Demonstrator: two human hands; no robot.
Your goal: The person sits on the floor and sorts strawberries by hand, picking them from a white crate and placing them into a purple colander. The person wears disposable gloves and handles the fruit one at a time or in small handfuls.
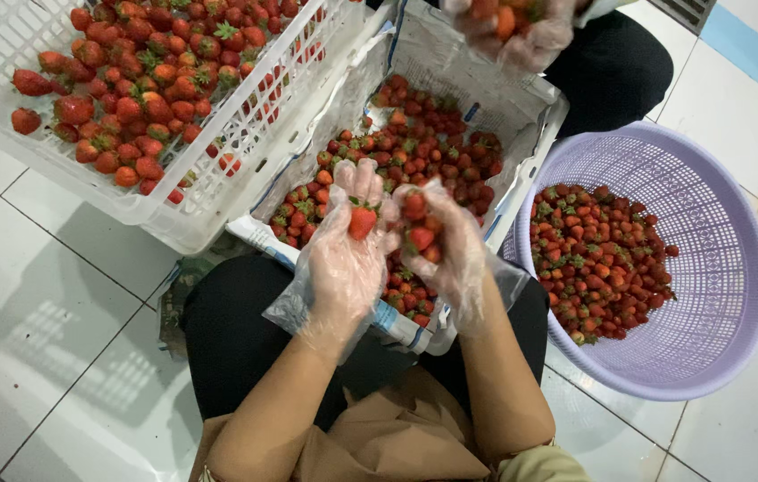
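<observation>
My left hand (343, 259), in a thin clear plastic glove, holds one red strawberry (362, 220) by its green top. My right hand (450, 245), gloved the same way, cups several strawberries (418, 234) in its palm. Both hands hover over a paper-lined white crate (521, 98) of strawberries (423, 147) that rests against my knees.
A tilted white plastic crate (218, 192) full of strawberries stands at the upper left. A lilac round basket (709, 268) with strawberries sits on the tiled floor at right. Another person's gloved hands (513, 27) hold berries at the top, above dark trousers.
</observation>
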